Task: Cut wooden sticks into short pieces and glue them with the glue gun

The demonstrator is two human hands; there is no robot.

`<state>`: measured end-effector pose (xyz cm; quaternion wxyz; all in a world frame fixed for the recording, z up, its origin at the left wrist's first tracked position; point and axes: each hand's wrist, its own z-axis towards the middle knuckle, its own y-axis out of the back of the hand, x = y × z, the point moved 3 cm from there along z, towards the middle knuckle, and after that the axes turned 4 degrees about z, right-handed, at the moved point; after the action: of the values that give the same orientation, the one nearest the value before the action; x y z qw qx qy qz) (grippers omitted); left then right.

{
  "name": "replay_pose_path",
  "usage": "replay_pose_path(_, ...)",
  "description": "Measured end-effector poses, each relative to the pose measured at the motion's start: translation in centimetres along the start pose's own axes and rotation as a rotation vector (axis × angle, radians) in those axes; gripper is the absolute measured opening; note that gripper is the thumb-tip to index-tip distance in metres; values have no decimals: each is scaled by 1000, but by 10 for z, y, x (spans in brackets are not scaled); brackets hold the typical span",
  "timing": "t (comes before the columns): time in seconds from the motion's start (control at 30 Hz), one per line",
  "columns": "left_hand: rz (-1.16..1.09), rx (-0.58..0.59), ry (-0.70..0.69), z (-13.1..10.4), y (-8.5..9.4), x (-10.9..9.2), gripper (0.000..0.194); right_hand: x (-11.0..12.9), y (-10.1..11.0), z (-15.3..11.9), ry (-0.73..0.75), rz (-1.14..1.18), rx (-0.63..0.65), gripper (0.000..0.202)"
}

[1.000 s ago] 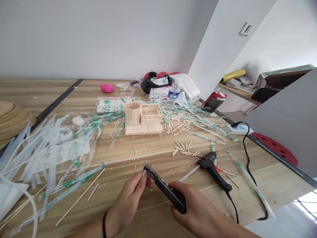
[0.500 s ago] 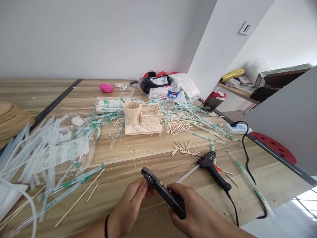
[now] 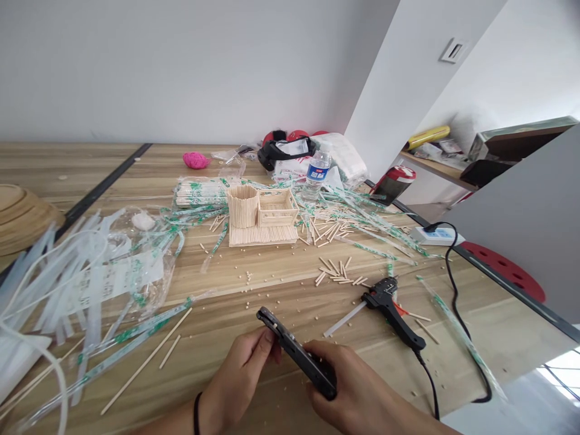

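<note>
Black plier-like tool (image 3: 295, 351): found above the near part of the tabletop (image 3: 203, 338), left of its right edge, slanting with its head up and to the left. I have my right hand (image 3: 351, 383) closed round its handles. My left hand (image 3: 238, 371) is narrow, thumb and fingers pinched beside the tool's head; I cannot tell what, if anything, is between them.

Beyond, around the middle, I record a round stick cup (image 3: 243, 207) beside a stick crate (image 3: 278, 208), both on a slatted base (image 3: 263, 236). Short cut sticks (image 3: 339, 272) lie in a loose group between that base and a black glue gun (image 3: 389, 308), which lies on its side nearer the right edge. A power strip (image 3: 437, 236) sits at that edge. Pink yarn (image 3: 196, 160) lies towards the far edge; a water bottle (image 3: 317, 175) stands behind and right of the crate.
</note>
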<state>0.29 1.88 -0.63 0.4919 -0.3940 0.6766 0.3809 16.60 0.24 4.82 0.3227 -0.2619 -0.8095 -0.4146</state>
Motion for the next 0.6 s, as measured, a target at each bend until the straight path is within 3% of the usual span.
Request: replay_pose_path(0.6, 211, -89, -22, -1, 4, -3, 40, -11, -2, 11, 127, 43, -63, 33)
